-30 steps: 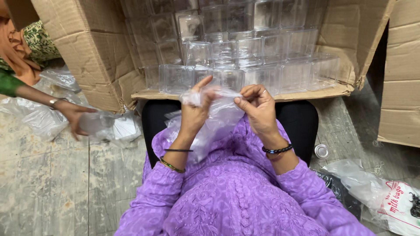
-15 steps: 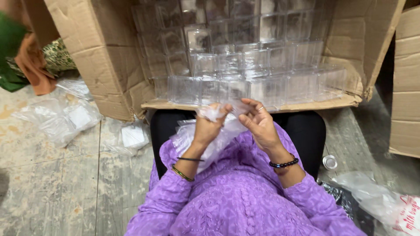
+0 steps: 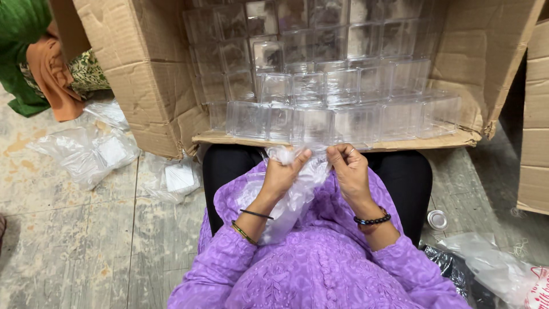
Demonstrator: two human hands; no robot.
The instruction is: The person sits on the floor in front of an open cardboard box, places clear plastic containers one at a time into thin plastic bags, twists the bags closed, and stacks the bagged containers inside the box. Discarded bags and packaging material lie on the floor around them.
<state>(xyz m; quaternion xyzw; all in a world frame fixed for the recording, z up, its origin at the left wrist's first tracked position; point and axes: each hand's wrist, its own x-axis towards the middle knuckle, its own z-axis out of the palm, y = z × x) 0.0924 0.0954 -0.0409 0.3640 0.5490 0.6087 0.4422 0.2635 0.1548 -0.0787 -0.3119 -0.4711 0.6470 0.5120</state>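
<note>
From the head camera, looking down over a purple-sleeved lap, the left hand [image 3: 281, 174] is clenched on the gathered top of a clear plastic bag [image 3: 289, 197] that hangs against the lap, while the right hand [image 3: 350, 171] pinches the same bunched edge beside it with its fingertips — both are grasping the bag, just below the front flap of a large cardboard box [image 3: 143, 86]. The box lies open on its side, stacked with clear plastic boxes [image 3: 343, 97]. More crumpled bags [image 3: 91, 151] lie on the floor to the left, near a seated person in green [image 3: 23, 51]. To work the bag's mouth well, I judge, keep the film taut between the hands — thin plastic slips and tears if tugged unevenly.
</note>
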